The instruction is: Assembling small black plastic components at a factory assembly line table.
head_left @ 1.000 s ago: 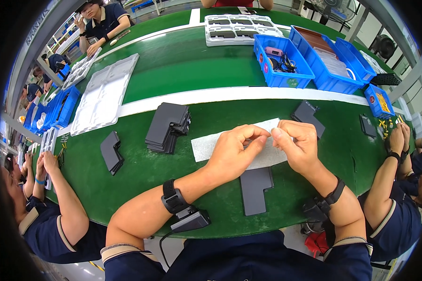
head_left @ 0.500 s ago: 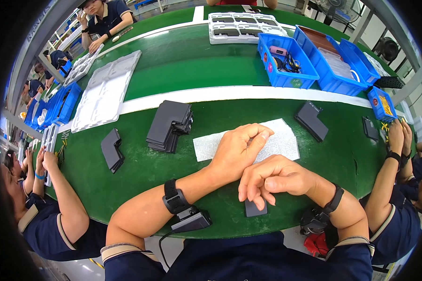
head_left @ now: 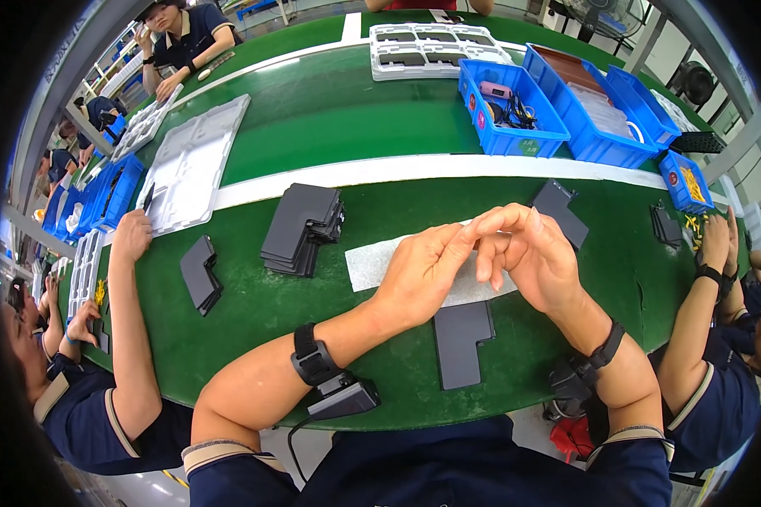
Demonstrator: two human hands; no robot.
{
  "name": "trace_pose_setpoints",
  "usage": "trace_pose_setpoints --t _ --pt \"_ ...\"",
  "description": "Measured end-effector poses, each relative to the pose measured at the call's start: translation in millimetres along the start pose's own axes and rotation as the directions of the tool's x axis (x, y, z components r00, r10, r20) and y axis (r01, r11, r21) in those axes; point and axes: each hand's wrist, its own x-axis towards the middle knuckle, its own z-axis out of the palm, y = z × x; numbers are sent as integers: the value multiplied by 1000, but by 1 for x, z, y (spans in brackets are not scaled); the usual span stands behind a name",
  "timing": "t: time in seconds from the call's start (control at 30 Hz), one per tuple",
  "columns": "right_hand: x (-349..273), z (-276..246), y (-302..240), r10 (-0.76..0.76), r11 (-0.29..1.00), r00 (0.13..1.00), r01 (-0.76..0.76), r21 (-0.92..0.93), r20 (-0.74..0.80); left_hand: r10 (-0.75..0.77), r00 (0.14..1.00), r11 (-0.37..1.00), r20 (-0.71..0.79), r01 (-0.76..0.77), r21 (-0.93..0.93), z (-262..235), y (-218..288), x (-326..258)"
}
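My left hand (head_left: 424,269) and my right hand (head_left: 534,253) meet above a pale textured sheet (head_left: 368,264) on the green table. Both hands are closed, with bent fingers and their fingertips together; whatever lies between them, if anything, is too small or hidden. Just below my hands lies a flat dark grey L-shaped piece (head_left: 460,348), its upper end at the sheet's edge. Another dark L-shaped piece (head_left: 570,221) shows partly behind my right hand. A stack of similar L-shaped pieces (head_left: 296,224) stands left of the sheet, with a smaller group (head_left: 199,275) farther left.
Beyond the white strip (head_left: 330,176) are blue bins (head_left: 524,139), a white tray (head_left: 196,160) and a filled tray (head_left: 440,51). Co-workers sit close on both sides; the left one's hand (head_left: 132,237) reaches over the table. A small blue bin (head_left: 685,182) stands at right.
My right hand has risen from over the near dark piece to my left hand's fingertips, uncovering that piece. The co-worker at left has stretched an arm toward the white tray.
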Motion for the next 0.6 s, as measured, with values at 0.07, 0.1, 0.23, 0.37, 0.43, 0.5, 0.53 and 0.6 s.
trace_pose_setpoints --t 0.07,0.1,0.23,0.37,0.43,0.5,0.53,0.6 --pt "0 0 0 -4 1000 1000 4 -14 3 -35 999 998 -21 34 -45 0 -2 0" --pt "0 0 1 -7 1000 1000 7 -22 7 -35 999 998 -22 34 -45 -1 -1 0" --pt "-1 2 1 -7 999 1000 7 -34 11 -17 999 999 -50 19 46 -3 1 -1" --pt "-1 2 1 -8 999 1000 9 -46 10 17 997 997 -81 -12 70 -2 1 -1" --pt "-1 4 -1 -12 995 1000 12 -97 1 -17 998 998 -67 21 56 -4 1 -1" --pt "1 2 -6 -39 991 999 35 -130 -30 -53 997 998 -53 56 41 -5 2 -1" --pt "2 -1 -8 -69 985 996 58 -165 -59 136 989 921 -49 -108 375 -6 3 -2" --pt "3 -10 -13 -156 908 976 81 -412 -153 284 958 635 46 -224 739 -6 6 -5"
